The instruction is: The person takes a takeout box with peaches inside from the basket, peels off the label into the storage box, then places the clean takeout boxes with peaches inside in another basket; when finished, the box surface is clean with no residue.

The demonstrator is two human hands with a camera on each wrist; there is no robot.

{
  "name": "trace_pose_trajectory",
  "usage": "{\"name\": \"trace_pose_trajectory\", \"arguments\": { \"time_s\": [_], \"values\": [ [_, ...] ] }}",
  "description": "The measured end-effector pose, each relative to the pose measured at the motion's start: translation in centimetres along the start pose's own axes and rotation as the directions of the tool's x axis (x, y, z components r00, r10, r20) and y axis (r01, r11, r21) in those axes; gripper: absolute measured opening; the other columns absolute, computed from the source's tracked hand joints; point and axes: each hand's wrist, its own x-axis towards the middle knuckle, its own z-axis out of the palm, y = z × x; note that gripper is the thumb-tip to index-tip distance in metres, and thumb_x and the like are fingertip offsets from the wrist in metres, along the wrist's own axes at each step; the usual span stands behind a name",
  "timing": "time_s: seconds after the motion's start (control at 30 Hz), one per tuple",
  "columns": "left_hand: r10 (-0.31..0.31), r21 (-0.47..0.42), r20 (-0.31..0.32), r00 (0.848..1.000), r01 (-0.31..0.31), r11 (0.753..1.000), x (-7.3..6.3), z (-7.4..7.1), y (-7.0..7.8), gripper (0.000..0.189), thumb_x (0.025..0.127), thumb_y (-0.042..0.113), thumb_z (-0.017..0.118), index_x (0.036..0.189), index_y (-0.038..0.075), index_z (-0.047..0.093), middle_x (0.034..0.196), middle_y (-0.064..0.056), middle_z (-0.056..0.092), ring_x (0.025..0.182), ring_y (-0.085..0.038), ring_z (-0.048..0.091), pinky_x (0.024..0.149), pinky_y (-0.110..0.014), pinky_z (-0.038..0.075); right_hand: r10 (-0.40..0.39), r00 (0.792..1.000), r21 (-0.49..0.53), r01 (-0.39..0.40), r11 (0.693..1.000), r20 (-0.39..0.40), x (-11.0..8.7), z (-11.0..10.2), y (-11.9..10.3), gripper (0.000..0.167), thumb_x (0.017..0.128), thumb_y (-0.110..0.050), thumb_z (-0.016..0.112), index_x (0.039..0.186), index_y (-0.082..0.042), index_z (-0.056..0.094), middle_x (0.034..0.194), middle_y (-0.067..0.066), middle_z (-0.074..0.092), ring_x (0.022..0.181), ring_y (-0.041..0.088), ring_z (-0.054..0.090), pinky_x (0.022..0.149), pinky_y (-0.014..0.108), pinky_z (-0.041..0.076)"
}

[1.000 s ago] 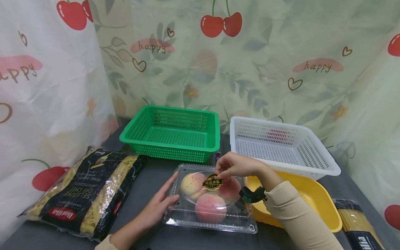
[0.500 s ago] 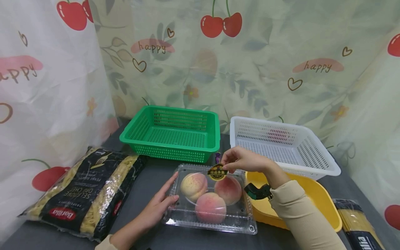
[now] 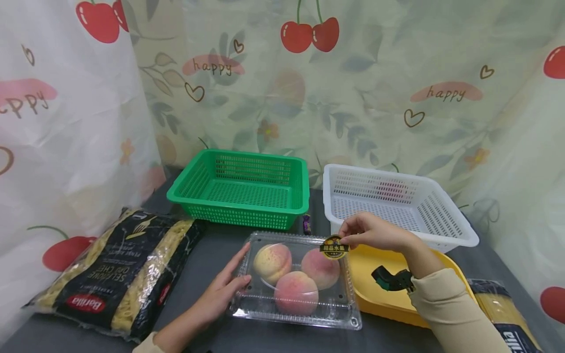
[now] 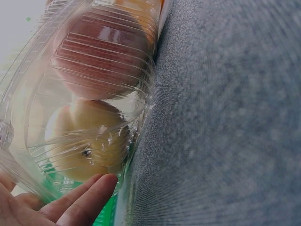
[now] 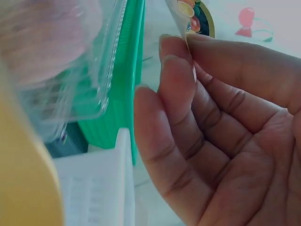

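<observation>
A black and gold sticker [image 3: 334,247] is pinched between thumb and fingers of my right hand [image 3: 374,232], above the right back corner of a clear plastic clamshell box [image 3: 324,315]. In the right wrist view the sticker [image 5: 201,21] stands clear of any surface. Three peaches [image 3: 296,293] lie inside the closed box. My left hand [image 3: 222,291] rests along the box's left side with fingers extended. The left wrist view has those fingers [image 4: 89,200] against the clear wall, close to a pale peach [image 4: 89,146].
A green basket [image 3: 247,208] and a white basket [image 3: 397,233] stand behind. Right of the box sits a yellow basin [image 3: 366,284]. A large pasta bag [image 3: 115,274] lies left, a spaghetti pack [image 3: 503,309] far right. A small purple wrapped item [image 3: 306,224] lies between the baskets.
The sticker has come off the box lid in my right hand's pinch and moved right and slightly up, off the peaches. My left hand has stayed at the box's side.
</observation>
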Motion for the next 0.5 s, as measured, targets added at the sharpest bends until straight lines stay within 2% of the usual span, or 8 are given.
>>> {"name": "trace_pose_trajectory", "arguments": {
  "time_s": [0.17,0.33,0.5],
  "values": [
    [-0.002,0.004,-0.003,1.000,0.002,1.000,0.0,0.0,0.0,0.064,0.097,0.018,0.045,0.151,0.028,0.012,0.158,-0.009,0.000,0.097,-0.033,0.063,0.078,-0.038,0.056,0.014,1.000,-0.007,-0.014,1.000,-0.023,-1.2,0.0,0.7,0.017,0.090,-0.015,0.061,0.093,0.001,0.065,0.087,0.012,0.069,0.074,0.014,0.060,0.070,0.025,0.054],
    [0.019,-0.001,0.012,1.000,-0.019,1.000,0.0,0.0,0.0,0.065,0.097,0.017,0.045,0.151,0.024,0.010,0.158,-0.012,-0.002,0.098,-0.032,0.063,0.078,-0.038,0.056,0.017,0.998,-0.041,-0.019,0.999,-0.068,-2.5,0.1,1.4,0.017,0.090,-0.015,0.060,0.093,0.001,0.065,0.081,0.006,0.066,0.070,0.009,0.057,0.066,0.023,0.051],
    [0.007,-0.001,0.004,1.000,-0.007,1.000,0.0,0.0,0.1,0.065,0.097,0.017,0.045,0.151,0.026,0.011,0.158,-0.011,-0.001,0.096,-0.030,0.064,0.078,-0.038,0.056,0.029,0.993,-0.028,-0.032,0.999,-0.114,-4.0,0.0,1.8,0.018,0.090,-0.017,0.060,0.093,0.000,0.065,0.078,0.004,0.063,0.070,0.008,0.056,0.066,0.022,0.049]
  ]
}}
